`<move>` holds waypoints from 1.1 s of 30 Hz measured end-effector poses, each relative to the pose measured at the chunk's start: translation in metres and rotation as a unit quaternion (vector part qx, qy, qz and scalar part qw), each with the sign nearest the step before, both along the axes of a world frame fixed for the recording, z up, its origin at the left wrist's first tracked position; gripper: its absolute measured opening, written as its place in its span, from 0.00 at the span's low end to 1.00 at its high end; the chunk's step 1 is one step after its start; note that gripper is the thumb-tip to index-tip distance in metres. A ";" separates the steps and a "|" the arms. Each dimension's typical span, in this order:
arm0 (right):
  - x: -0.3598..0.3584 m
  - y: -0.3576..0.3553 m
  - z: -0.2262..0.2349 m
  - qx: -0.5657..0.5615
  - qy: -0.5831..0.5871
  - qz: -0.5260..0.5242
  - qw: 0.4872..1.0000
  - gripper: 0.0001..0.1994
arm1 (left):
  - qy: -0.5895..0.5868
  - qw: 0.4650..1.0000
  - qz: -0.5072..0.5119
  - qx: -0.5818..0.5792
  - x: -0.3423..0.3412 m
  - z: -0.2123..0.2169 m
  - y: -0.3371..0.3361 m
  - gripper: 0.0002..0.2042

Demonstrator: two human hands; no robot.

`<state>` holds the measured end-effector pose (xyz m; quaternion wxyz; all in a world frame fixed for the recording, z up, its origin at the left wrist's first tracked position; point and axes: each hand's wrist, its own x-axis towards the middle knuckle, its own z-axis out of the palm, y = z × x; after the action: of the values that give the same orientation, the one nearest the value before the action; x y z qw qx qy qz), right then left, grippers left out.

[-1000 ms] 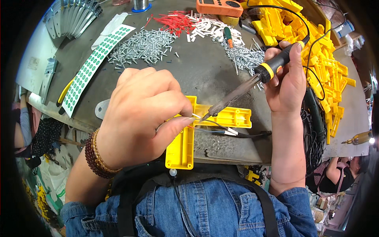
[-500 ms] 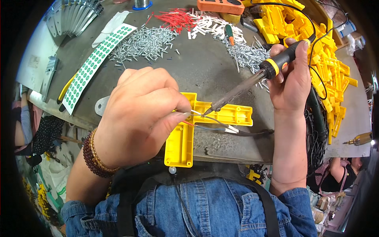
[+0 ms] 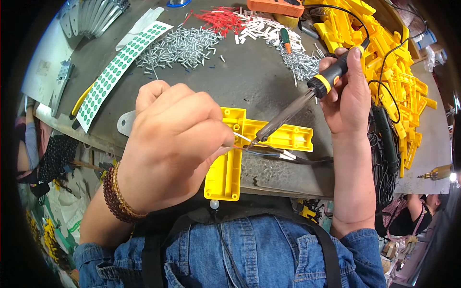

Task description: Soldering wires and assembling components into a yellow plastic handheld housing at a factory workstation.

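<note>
My right hand [image 3: 346, 98] grips the black and yellow handle of a soldering iron [image 3: 288, 114], which slants down to the left. Its tip touches or nearly touches thin wires [image 3: 259, 153] over a yellow plastic housing [image 3: 223, 175]. My left hand [image 3: 175, 144], wearing a beaded bracelet, is closed beside the tip. Its fingers pinch a thin reddish wire, partly hidden by the hand. A white wire [image 3: 241, 137] curves across the housing, and white sleeves [image 3: 288, 154] sit on the wires leading right. Behind the left hand, a grey metal plate [image 3: 126, 124] shows.
Screws [image 3: 180, 47], red wires [image 3: 221, 20] and white sleeves lie at the back, with a screwdriver [image 3: 288, 45] nearby. Green-dotted stickers [image 3: 120, 72] lie left. Yellow housings [image 3: 394, 81] pile up right, by black cables [image 3: 384, 163]. Another person [image 3: 410, 213] appears lower right.
The iron's handle and my right hand have shifted a little left. The tip has moved slightly down and right, toward the reddish and blue wires. The white wire now arches more visibly above it.
</note>
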<state>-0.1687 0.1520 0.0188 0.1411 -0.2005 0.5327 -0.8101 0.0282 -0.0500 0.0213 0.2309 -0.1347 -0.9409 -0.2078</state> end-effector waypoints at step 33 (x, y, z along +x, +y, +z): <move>-0.016 0.025 0.012 -0.015 0.016 -0.055 0.998 0.16 | 0.104 0.994 0.038 -0.006 -0.016 0.013 -0.027 0.08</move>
<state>-0.1847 0.1771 0.0306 0.0847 -0.1862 0.5331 -0.8210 0.0117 -0.0766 0.0341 0.3343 -0.1213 -0.9174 -0.1786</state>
